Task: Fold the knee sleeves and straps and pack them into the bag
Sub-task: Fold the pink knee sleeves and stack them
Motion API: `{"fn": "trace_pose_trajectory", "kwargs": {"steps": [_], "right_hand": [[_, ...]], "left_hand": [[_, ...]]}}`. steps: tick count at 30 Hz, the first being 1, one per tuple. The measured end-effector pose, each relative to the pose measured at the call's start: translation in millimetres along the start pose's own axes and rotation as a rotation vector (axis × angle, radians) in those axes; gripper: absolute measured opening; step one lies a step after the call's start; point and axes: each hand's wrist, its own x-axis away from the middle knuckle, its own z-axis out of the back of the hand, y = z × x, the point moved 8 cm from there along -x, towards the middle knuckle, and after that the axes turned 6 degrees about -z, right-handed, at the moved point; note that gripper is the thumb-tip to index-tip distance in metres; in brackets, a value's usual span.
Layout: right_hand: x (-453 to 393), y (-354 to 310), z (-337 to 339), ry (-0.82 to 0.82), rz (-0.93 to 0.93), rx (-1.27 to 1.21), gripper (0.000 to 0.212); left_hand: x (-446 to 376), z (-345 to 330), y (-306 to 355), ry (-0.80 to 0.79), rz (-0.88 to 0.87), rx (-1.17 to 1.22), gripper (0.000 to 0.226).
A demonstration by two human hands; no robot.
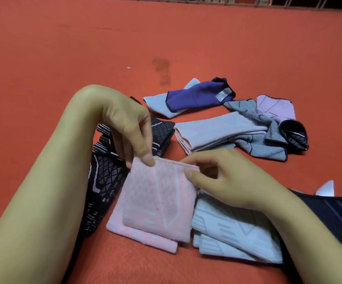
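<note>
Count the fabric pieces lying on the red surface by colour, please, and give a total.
Pink: 2, the pink sleeve pinched by both hands, and a folded one.
Black patterned: 2.
Pale blue: 2.
Purple: 1.
Grey striped: 1.
Lilac with dark lining: 1.
Total: 9

1 head-worn view, wide-angle, looking forward-down, close over hands; red floor (pixel 166 37) fills frame.
</note>
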Motion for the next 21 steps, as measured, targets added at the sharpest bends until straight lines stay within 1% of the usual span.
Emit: {"fn": "trace_pose_trajectory", "kwargs": {"steps": [1,2,4,6,10,13,15,17,19,21], "right_hand": [[-0.3,-0.8,-2.1,0.031,0.01,0.092,0.022],[-0.2,-2.7,-5.2,0.043,0.017,0.144,0.023],[0.3,-7.1,-11.6,0.017,0.026,0.161,0.022],[0.6,-11.2,-14.3,-0.003,0.034,0.15,0.018],[1.0,-15.4,-14.9,0.044,0.015,0.12,0.015],[-1.6,-11.3,-15.5,0.087,-0.042,0.136,0.012],[-1.3,-7.9,-15.0,0.105,-0.062,0.158,0.011],[0.4,-8.2,-15.5,0.113,-0.042,0.235,0.015],[1.6,-9.6,-15.4,0.119,-0.009,0.33,0.019],[0.9,-6.7,-12.0,0.126,-0.003,0.347,0.025]], "left_hand": [[2.9,-3.9,4.3,-0.054,-0.007,-0.002,0.028],[4.4,-5.5,7.7,-0.073,-0.016,-0.025,0.021],[5.7,-7.2,10.4,-0.09,-0.021,-0.024,0.013],[5.9,-6.9,10.5,-0.08,-0.017,-0.004,0.011],[6.3,-5.0,15.4,-0.041,-0.064,0.038,0.02],[6.3,-1.9,20.4,-0.006,-0.129,0.085,0.029],[3.8,1.7,28.0,0.038,-0.224,0.128,0.032],[-0.2,2.2,40.8,0.069,-0.336,0.157,0.036],[-9.3,4.2,48.5,0.142,-0.387,0.116,0.036],[-20.9,7.7,50.3,0.24,-0.39,0.01,0.034]]}}
